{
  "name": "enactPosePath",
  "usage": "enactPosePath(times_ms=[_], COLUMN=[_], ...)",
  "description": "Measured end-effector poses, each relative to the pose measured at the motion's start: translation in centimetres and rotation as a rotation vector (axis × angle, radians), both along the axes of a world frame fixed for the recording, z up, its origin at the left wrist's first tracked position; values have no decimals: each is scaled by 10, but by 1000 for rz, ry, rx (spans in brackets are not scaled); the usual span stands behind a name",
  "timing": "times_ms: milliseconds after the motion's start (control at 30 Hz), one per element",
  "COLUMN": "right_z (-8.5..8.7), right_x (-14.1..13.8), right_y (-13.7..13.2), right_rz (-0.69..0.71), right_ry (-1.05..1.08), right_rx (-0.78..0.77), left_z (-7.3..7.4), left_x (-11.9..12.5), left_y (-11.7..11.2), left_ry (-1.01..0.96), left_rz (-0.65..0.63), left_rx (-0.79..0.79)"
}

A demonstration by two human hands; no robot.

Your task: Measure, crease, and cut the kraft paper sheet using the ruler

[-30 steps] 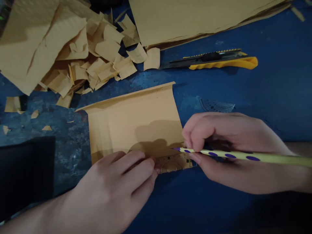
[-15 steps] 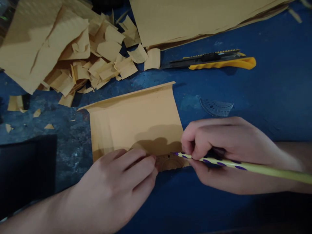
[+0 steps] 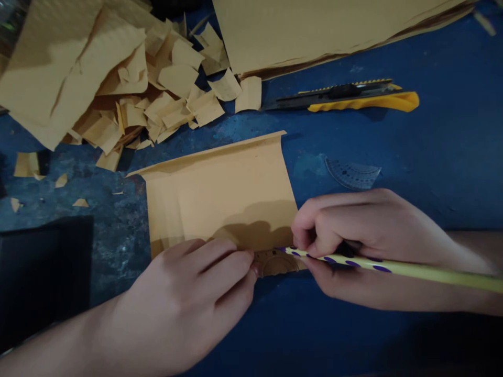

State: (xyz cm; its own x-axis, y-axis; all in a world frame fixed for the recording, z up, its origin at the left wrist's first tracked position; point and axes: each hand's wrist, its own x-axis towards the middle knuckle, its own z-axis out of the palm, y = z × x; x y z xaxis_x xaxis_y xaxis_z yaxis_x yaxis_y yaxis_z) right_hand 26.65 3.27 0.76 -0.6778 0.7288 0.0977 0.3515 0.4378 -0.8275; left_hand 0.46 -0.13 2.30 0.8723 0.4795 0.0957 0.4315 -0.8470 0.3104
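Observation:
A sheet of brown paper lies before me, its far edge folded up in a narrow strip. Along its near edge is a clear plastic protractor piece, partly covered by my left hand. That hand is closed, its fingers pressing the plastic onto the paper. My right hand pinches a yellow pencil with purple spots, slanted low to the left. The pencil's tip meets the protractor's upper edge near the paper's right side. Another clear protractor piece rests on the blue surface beyond my right hand.
A yellow and black utility knife lies beyond the paper. Brown paper scraps are heaped at the far left, beside a larger torn sheet. Stacked brown sheets lie at the back. A dark object sits at the left.
The whole view has shifted slightly, so most things appear a little farther right. The pencil tip has slid a touch left along the protractor. Both grips are the same.

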Motion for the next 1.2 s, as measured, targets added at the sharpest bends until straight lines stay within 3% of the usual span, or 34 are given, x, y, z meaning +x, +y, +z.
enactPosePath(times_ms=[1200], right_z=[-2], right_x=[-1], right_y=[-2], right_rz=[-52], right_ry=[2], right_rx=[-9], left_z=[2], left_x=[2], left_y=[1], left_ry=[9], left_rz=[-1], left_rx=[-29])
